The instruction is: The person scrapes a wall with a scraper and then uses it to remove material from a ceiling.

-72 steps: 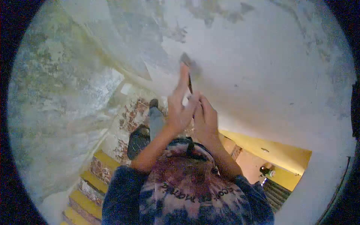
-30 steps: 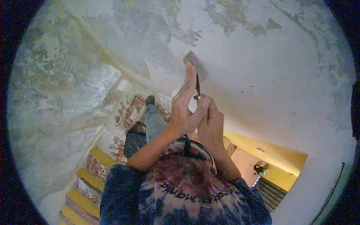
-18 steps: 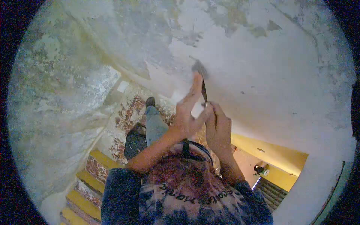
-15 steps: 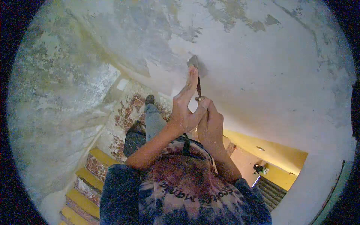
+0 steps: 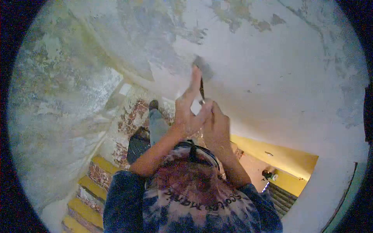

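A scraper (image 5: 202,90) with a dark, narrow shank and a flat blade is held against the patchy wall (image 5: 248,54). My right hand (image 5: 217,126) is wrapped round its handle, which is mostly hidden by the fingers. Along the shank, my left hand (image 5: 187,110) stretches its fingers up to the back of the blade and presses there. The left thumb reaches across to the handle beside my right hand. Around the blade, slightly blurred, lies a grey shadow. Bare grey plaster shows to the left of the blade and whiter coating to the right.
Steps with yellow edges (image 5: 91,190) descend at lower left. My shoe (image 5: 154,105) stands on a worn red-and-white floor (image 5: 134,116). A dark bucket-like object (image 5: 138,144) is beside my leg. At lower right, a yellow-walled opening (image 5: 279,155) looks down to a lower level.
Both hands and the scraper have shifted slightly left across the wall. The grip looks the same, and the blade is a little more blurred.
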Demonstrator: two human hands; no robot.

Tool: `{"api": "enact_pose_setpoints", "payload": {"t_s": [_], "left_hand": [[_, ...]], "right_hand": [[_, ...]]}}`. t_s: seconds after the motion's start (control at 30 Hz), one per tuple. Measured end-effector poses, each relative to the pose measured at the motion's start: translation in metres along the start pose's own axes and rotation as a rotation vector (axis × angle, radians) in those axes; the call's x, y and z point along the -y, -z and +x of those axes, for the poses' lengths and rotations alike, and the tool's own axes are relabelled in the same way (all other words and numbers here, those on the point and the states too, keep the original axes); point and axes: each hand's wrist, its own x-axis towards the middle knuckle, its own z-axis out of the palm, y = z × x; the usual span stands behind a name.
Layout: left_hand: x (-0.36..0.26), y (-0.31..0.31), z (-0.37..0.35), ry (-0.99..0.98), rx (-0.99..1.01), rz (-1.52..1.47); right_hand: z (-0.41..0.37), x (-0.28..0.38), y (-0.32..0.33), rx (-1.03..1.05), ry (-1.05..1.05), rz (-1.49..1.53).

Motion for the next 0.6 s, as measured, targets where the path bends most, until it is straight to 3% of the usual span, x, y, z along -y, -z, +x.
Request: {"api": "enact_pose_setpoints", "payload": {"t_s": [0.1,0.17,0.2,0.33,0.43,0.5,0.6], "left_hand": [[-0.01,-0.003,0.0,-0.001,0.066,0.021],[-0.005,-0.004,0.0,-0.009,0.014,0.046],[-0.002,-0.004,0.004,-0.045,-0.031,0.083],[-0.003,-0.008,0.002,-0.065,0.049,0.124],[0.0,-0.013,0.005,-0.142,-0.079,0.164],[-0.005,-0.009,0.0,-0.024,0.06,-0.083],[-0.006,-0.008,0.003,-0.064,0.021,-0.058]], "right_hand": [[0.004,0.004,0.015,0.079,-0.066,0.073],[0.011,-0.002,0.004,-0.05,0.079,-0.034],[0.006,0.002,0.007,0.046,-0.023,-0.004],[0.002,0.013,0.025,0.108,-0.118,0.021],[0.004,0.002,0.012,-0.088,0.023,0.001],[-0.004,0.002,0.017,-0.033,0.029,0.008],[0.004,0.025,0.03,0.113,-0.13,-0.026]]}}
